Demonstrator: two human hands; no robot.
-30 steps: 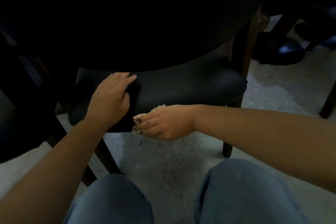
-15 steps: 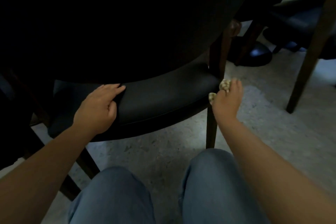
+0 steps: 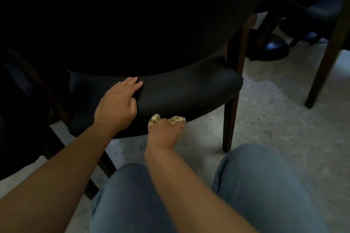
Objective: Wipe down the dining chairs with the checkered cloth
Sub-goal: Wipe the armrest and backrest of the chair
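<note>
A dark dining chair with a black padded seat (image 3: 189, 89) and brown wooden legs stands in front of me, its back a large dark shape above. My left hand (image 3: 118, 104) rests flat on the seat's left part, fingers straight. My right hand (image 3: 164, 130) grips the bunched checkered cloth (image 3: 177, 119) and holds it against the front edge of the seat, near its middle. Only small pale bits of the cloth show above the fingers.
My knees in blue jeans (image 3: 261, 185) fill the bottom of the view. A speckled grey floor (image 3: 274, 119) lies to the right. Another chair's wooden leg (image 3: 322, 73) and a dark rounded base (image 3: 272, 47) stand at the back right.
My right hand with the cloth slid from the seat's middle front to its right front leg, then back left along the front edge. My left hand stayed on the seat.
</note>
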